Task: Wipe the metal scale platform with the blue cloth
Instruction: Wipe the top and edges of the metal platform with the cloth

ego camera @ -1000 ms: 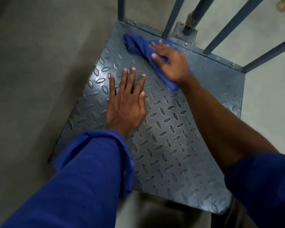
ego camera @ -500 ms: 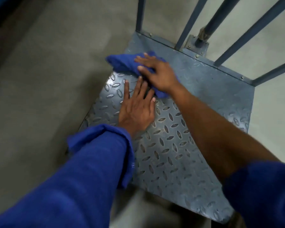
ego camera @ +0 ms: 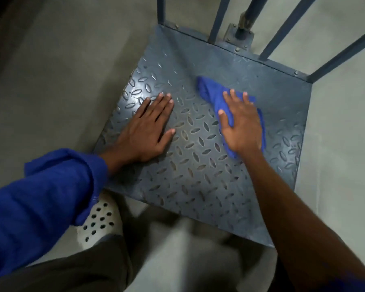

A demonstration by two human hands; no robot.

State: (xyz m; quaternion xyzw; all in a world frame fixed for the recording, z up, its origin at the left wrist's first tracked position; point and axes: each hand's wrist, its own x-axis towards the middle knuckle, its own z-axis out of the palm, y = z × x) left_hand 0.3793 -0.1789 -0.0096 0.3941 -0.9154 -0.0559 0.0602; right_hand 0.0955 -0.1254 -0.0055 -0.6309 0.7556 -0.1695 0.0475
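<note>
Two hands lie flat on the metal. The right hand (ego camera: pixel 240 125) has its fingers straight and a little spread, and it presses the blue cloth (ego camera: pixel 211 91) down. It does not curl around the cloth; the palm and fingers only cover it. The cloth is bunched, and one end sticks out beyond the fingertips toward the far side. It lies right of the middle of the scale platform (ego camera: pixel 198 175), touching it. I judge that the flat palm gives wide pressure for a wiping stroke.

The left hand (ego camera: pixel 148 131) is also flat, with the fingers straight and close together. It rests on the bare plate near the left edge, apart from the cloth. Probably it carries the body weight while the person leans forward. Its arm wears a blue sleeve (ego camera: pixel 40 197) pushed back at the wrist.

The platform is grey-blue tread plate with raised oval studs, so dirt may sit between them and the cloth may catch. At the far edge stand blue bars (ego camera: pixel 287 28) and a post (ego camera: pixel 250 9) on a bolted foot. The platform sits on a grey floor (ego camera: pixel 61 81). A white perforated shoe (ego camera: pixel 99 224) shows beside the near edge.
</note>
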